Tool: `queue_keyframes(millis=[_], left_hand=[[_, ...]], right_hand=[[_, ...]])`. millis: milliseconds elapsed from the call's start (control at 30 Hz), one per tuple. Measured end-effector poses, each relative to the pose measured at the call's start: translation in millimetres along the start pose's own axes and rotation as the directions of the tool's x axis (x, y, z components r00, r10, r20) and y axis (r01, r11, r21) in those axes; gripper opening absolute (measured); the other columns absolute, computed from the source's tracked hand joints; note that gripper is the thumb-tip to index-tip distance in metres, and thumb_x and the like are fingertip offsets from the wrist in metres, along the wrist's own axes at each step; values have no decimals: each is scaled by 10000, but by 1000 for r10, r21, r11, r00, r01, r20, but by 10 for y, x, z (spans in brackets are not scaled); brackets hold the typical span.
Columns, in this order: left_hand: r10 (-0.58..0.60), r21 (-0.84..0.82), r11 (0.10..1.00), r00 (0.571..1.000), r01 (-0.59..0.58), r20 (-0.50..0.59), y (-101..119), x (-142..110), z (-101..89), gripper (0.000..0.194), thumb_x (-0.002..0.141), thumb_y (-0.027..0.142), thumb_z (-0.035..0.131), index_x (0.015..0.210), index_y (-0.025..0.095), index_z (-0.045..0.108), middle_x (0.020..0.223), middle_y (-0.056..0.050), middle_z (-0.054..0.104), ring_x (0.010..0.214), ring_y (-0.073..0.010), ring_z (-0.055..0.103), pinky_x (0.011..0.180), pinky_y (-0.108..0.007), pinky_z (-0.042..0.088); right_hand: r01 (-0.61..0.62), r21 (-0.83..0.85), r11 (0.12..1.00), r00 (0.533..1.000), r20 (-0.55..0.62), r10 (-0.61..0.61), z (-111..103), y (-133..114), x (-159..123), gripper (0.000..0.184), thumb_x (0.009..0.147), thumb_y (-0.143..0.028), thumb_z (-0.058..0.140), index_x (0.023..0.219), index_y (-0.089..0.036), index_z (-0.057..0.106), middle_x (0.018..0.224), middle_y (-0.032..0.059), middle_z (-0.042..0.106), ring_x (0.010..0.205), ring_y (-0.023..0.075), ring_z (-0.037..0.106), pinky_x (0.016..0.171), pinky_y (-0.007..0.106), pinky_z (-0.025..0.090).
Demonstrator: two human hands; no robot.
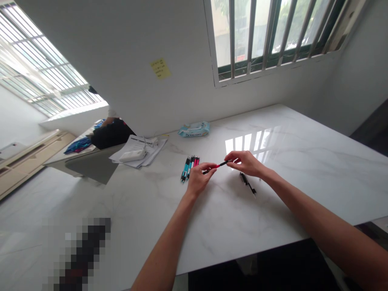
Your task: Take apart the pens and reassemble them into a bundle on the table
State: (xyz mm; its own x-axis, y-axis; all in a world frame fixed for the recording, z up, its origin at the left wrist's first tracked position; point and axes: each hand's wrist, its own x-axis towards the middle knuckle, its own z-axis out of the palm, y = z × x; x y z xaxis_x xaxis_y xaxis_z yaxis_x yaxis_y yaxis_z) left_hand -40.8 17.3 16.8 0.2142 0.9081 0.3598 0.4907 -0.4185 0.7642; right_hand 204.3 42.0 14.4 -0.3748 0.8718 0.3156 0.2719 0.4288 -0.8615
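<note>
My left hand (198,178) and my right hand (244,163) hold a slim black and red pen (218,166) between them above a white marble table (281,214). The left fingers grip its red end, and the right fingertips pinch its black end. A small bunch of several teal, black and red pens (189,167) lies just left of my left hand. To the right, under my right hand, a black pen (247,183) lies on the table with a second dark piece alongside it.
Further back stand a blue-and-white wet wipes packet (194,129) and loose papers (138,151) under a white rectangular box (132,156). A barred window (273,36) and a yellow sticky note (160,68) are on the wall. A pixelated dark object (80,254) lies at the lower left.
</note>
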Motion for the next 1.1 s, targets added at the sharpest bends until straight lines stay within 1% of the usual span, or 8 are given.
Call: queue_keyframes(millis=[233, 400, 533, 667, 800, 933, 1033, 1100], left_hand=[[11, 7, 1000, 1000, -11, 11, -2, -3, -2, 131, 892, 302, 744, 984, 247, 819, 983, -44, 816, 873, -211, 764, 842, -353, 616], [15, 8, 1000, 1000, -15, -3, -4, -6, -2, 134, 894, 301, 740, 984, 238, 816, 987, -51, 815, 887, -214, 762, 844, -347, 618], [21, 3, 1000, 1000, -21, 8, -20, -6, -7, 142, 896, 312, 742, 991, 237, 816, 990, -50, 814, 892, -213, 762, 848, -344, 616], [11, 7, 1000, 1000, -11, 13, -30, -7, -11, 131, 890, 285, 744, 989, 237, 814, 985, -41, 813, 892, -206, 760, 844, -331, 613], [15, -3, 1000, 1000, -15, 16, -14, -13, -12, 128, 897, 287, 737, 983, 234, 815, 981, -43, 811, 883, -204, 758, 844, -330, 616], [8, -8, 1000, 1000, -8, 17, 0, -21, -14, 138, 906, 301, 735, 1002, 240, 813, 1009, -42, 810, 913, -205, 756, 864, -332, 612], [5, -8, 1000, 1000, -5, 14, 5, -20, -17, 131, 904, 295, 740, 998, 240, 812, 1008, -42, 810, 919, -204, 755, 858, -324, 608], [11, -12, 1000, 1000, -10, 19, 6, -17, -18, 131, 906, 296, 739, 997, 238, 812, 1009, -44, 810, 921, -203, 753, 861, -323, 605]], right_hand=[[-72, -130, 989, 997, 32, 76, -24, -26, -9, 367, 974, -496, 595, 794, -222, 761, 711, 36, 739, 648, 188, 662, 636, 326, 504], [-34, -18, 999, 999, 11, 34, -4, -55, -18, 249, 908, -464, 696, 988, -235, 751, 848, 36, 772, 728, 186, 687, 674, 311, 513], [-67, -146, 987, 998, 11, 69, 12, -74, -23, 370, 983, -485, 583, 768, -214, 717, 676, 26, 710, 581, 152, 591, 585, 297, 433], [-29, -86, 996, 999, 17, 30, 9, -77, -27, 257, 930, -470, 671, 946, -219, 725, 778, 20, 738, 657, 159, 628, 627, 286, 466], [-54, -167, 984, 998, 29, 60, -5, -69, -26, 321, 972, -488, 601, 860, -212, 722, 697, 14, 689, 607, 151, 585, 594, 287, 442], [-3, -137, 991, 999, 37, 8, -6, -49, -18, 268, 923, -470, 684, 1036, -230, 730, 840, 25, 734, 699, 162, 632, 662, 292, 491], [-4, -173, 985, 999, 37, 11, -1, -34, -12, 315, 965, -503, 625, 896, -220, 743, 761, 22, 712, 653, 155, 601, 648, 297, 475], [-10, -165, 986, 999, 39, 17, 1, -35, -12, 304, 959, -505, 638, 937, -222, 747, 782, 23, 719, 661, 155, 610, 640, 293, 477]])
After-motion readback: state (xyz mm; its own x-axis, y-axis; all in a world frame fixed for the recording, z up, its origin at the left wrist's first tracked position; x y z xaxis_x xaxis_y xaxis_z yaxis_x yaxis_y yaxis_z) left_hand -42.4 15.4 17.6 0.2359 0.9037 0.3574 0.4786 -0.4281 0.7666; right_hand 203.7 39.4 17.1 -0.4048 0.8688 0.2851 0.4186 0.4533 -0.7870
